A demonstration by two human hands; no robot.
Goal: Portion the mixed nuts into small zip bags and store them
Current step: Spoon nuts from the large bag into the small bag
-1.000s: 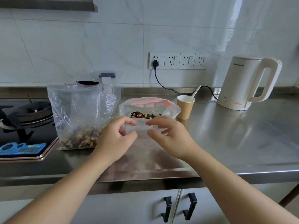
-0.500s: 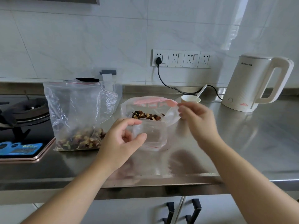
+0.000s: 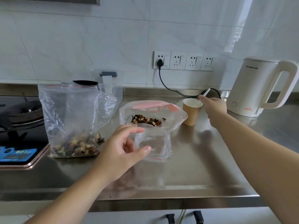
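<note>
Open steel counter (image 3: 210,162) is left along the front edge and across the whole right front, where a hand could be passed freely. The left side is closed off by the stove (image 3: 21,120) and by the tall bag of nuts (image 3: 69,120) standing just beside it. The middle is taken up by the small empty bag (image 3: 153,143), with a wider bag of nuts (image 3: 153,113) directly behind it. To the right of that, the paper cup (image 3: 191,112) is stood close by, and the kettle (image 3: 255,88) blocks the far right corner. A narrow gap is left between cup and kettle, crossed at the back by the black cord (image 3: 171,89).
</note>
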